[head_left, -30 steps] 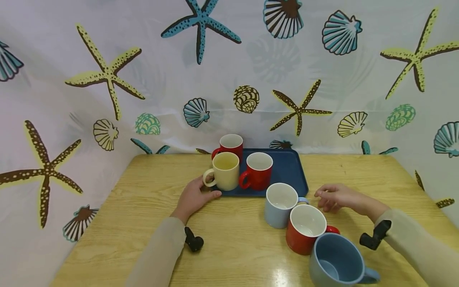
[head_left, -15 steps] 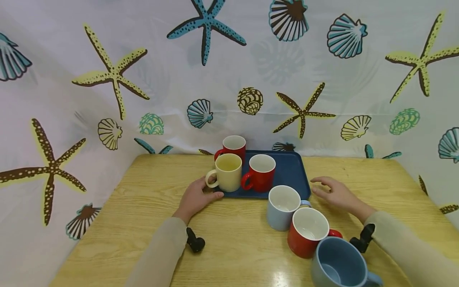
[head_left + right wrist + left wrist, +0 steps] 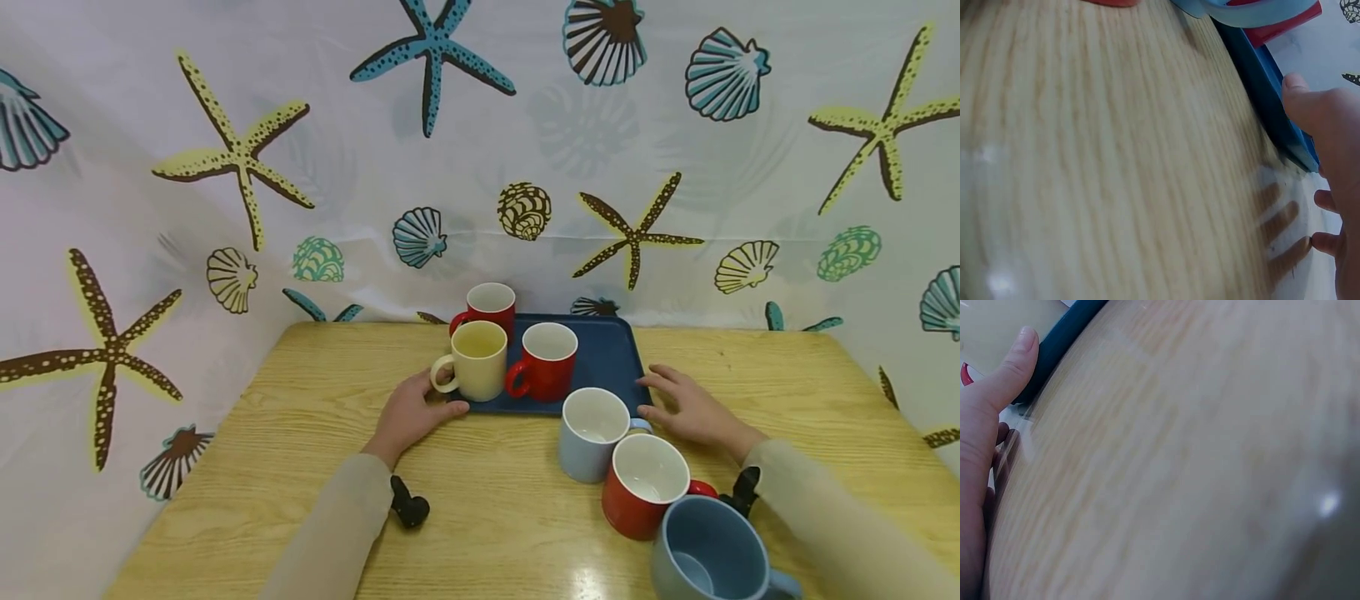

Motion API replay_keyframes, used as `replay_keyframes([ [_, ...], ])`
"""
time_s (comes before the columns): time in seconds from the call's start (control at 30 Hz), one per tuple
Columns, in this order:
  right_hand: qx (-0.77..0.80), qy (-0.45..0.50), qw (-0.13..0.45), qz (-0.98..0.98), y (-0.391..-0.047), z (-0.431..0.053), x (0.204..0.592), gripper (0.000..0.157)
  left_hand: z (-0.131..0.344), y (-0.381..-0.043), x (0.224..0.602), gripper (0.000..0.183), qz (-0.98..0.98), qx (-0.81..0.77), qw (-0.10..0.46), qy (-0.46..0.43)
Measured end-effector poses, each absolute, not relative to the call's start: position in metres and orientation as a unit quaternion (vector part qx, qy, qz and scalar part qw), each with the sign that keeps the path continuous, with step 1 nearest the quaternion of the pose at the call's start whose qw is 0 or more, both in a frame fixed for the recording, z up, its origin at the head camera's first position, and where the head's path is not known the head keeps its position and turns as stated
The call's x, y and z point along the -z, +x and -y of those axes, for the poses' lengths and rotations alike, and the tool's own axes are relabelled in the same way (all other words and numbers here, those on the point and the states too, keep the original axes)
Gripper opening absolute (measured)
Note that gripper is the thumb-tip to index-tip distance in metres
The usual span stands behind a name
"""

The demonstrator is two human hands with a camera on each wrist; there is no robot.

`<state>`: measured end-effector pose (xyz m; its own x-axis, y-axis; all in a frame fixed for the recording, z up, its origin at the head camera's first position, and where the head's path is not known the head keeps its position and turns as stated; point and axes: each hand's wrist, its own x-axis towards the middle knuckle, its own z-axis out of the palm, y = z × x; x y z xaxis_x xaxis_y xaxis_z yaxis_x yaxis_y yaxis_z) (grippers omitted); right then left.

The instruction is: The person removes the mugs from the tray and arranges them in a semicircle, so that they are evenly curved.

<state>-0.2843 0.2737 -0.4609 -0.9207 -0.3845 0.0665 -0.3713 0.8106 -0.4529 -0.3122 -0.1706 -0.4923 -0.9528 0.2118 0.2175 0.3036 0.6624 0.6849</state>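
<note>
Though near spread right hand (image 3: 692, 408), blue tray (image 3: 606, 360) against left hand (image 3: 409, 417), grip unclear.

1. Head view: highest and farthest off, looking forward and down across the wooden table (image 3: 480, 508).
2. Left wrist view: low, close, facing along the wood.
3. Right wrist view: likewise; all three share the navy-blue tray (image 3: 603, 354).

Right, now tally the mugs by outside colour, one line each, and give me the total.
Red mugs: 3
Pale yellow mug: 1
Light blue mug: 1
Darker blue mug: 1
Total: 6
</note>
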Motion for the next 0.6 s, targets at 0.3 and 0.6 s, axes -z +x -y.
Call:
replay_keyframes([
  [0.3,0.200,-0.225,-0.009,-0.954,-0.287,-0.271,0.471,0.055,0.169,-0.311,0.491,0.062,0.909,0.389,0.064,-0.134],
  [0.6,0.204,-0.216,-0.016,-0.955,-0.286,-0.268,0.476,0.049,0.169,-0.312,0.493,0.063,0.909,0.389,0.064,-0.135],
])
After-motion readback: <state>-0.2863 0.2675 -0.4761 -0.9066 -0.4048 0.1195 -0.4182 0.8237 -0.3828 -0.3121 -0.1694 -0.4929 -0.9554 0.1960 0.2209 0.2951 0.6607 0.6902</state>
